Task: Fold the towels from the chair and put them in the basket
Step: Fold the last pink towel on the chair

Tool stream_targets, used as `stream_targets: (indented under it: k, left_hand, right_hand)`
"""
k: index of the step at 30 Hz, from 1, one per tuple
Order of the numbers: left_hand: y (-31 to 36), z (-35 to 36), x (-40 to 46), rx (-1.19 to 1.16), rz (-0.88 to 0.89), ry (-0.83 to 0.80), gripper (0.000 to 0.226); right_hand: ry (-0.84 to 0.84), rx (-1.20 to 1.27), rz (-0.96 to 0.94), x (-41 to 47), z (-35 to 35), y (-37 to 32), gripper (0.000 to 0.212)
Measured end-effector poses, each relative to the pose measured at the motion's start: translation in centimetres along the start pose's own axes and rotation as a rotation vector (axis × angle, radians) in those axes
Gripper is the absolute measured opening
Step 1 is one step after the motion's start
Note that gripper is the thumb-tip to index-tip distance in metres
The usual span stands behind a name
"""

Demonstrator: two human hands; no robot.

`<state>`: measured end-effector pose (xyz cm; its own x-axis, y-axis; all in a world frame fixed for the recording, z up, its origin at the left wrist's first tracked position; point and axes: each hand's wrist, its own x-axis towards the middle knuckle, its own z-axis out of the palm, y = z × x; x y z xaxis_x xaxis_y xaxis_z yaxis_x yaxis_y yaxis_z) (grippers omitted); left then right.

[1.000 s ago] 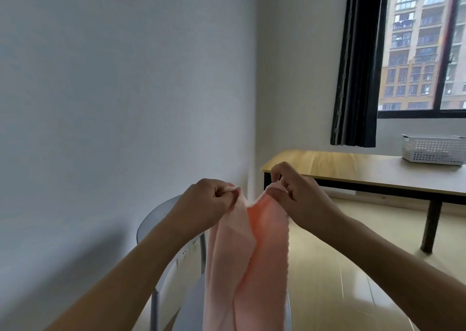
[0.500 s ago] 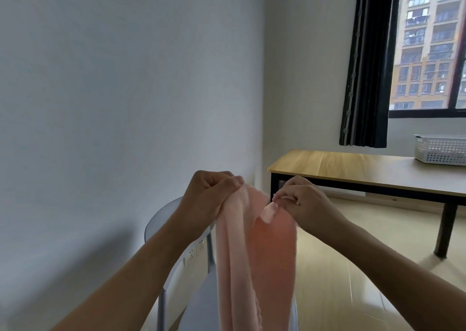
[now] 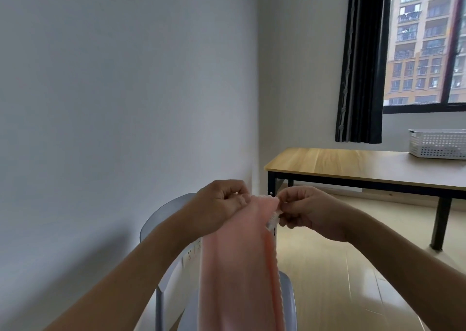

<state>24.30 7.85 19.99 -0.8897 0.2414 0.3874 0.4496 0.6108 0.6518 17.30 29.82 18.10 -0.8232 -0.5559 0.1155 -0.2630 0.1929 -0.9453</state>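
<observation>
1. Left hand (image 3: 222, 204) grips the top edge of the pink towel (image 3: 237, 267), fingers curled round it.
2. Right hand (image 3: 307, 209) pinches the same edge, just beside the left.
3. Towel hangs down over the grey chair (image 3: 161, 219), near centre.
4. White basket (image 3: 438, 144) sits on the wooden table (image 3: 340, 161), far right, well apart from the towel.

White walls (image 3: 113, 91) meet in a corner at 12 o'clock. A window (image 3: 428, 40) at 2 o'clock shows an apartment building in daylight; a black curtain (image 3: 360, 61) hangs at its left edge. A wooden table (image 3: 353, 164) with black legs stands at 3 o'clock on a glossy light floor (image 3: 353, 267).
</observation>
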Motion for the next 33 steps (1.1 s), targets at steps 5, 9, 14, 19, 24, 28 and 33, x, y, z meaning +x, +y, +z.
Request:
stream_targets:
  k: [5,9,14,19,24,28,33]
  left_hand:
    - [-0.7,0.1,0.0,0.025,-0.029,-0.004,0.024]
    - [-0.9,0.1,0.2,0.015,-0.017,0.012,0.024]
    - [-1.2,0.3,0.4,0.038,-0.009,0.083,0.024]
    - [-1.8,0.7,0.1,0.132,-0.041,0.107,0.022]
    - [-2.4,1.1,-0.3,0.185,-0.049,0.140,0.023]
    - [-3.2,1.3,0.0,0.071,-0.033,0.142,0.023]
    - [-3.4,1.3,0.0,0.030,0.009,0.103,0.024]
  right_hand:
    - [0.128,-0.369,-0.088,0.3,0.7,0.4,0.034]
    - [0.170,-0.474,-0.120,0.3,1.4,0.8,0.034]
    - [0.088,-0.441,-0.136,0.1,2.1,0.7,0.035]
    - [0.246,-0.617,-0.247,0.5,2.9,0.6,0.017]
    - [0.190,-0.655,-0.220,0.5,2.9,0.6,0.034]
    - [0.170,-0.727,-0.244,0.6,3.4,1.1,0.044]
    - [0.266,-0.736,-0.281,0.7,3.9,1.0,0.031]
